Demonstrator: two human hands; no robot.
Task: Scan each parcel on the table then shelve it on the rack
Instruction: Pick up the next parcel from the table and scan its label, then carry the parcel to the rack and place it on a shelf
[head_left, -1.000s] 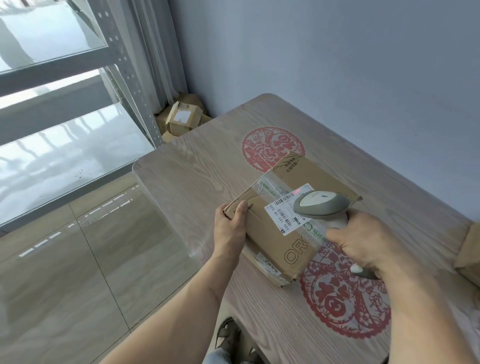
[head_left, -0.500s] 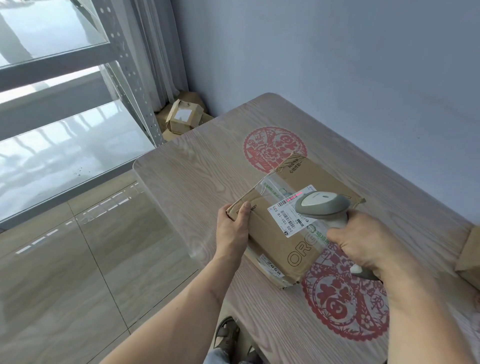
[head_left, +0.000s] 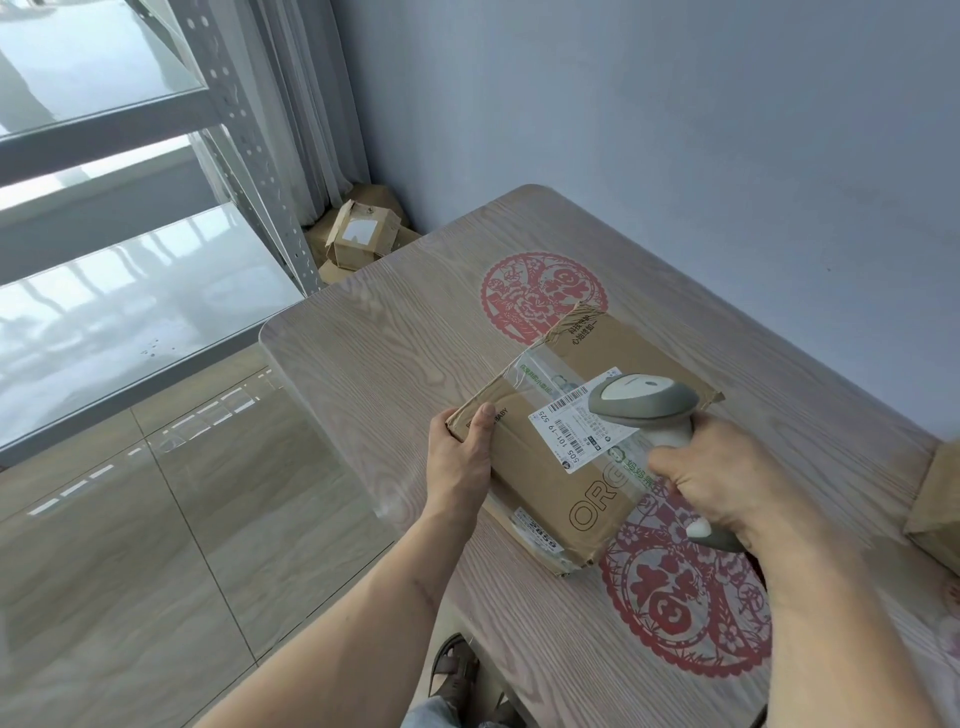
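Scan step is what's going on here. The box (head_left: 582, 436) lies flat on the counter (head_left: 395, 332), near the front-left edge, partly covering the two red paper-cuts. Left hand (head_left: 460, 457) grips the box's left corner, thumb on top and fingers curled under the edge, just holding it steady. Right hand (head_left: 722, 478) is wrapped tight round the handle of the scanner (head_left: 644, 405), whose head hangs right over the white label (head_left: 563, 431) with its barcodes.

Versus half a second back: the red scan line that was showing across the top barcode isn't visible any more, and the scanner head looks a touch further over the label. Box and left hand are pretty much where they were.

My guess is the read is finished or close to it. Next move would be putting the scanner down or keeping it clear, getting a proper hold on the box, and carrying it left to the rack (head_left: 244, 130). Another box (head_left: 935, 499) waits at the right edge.
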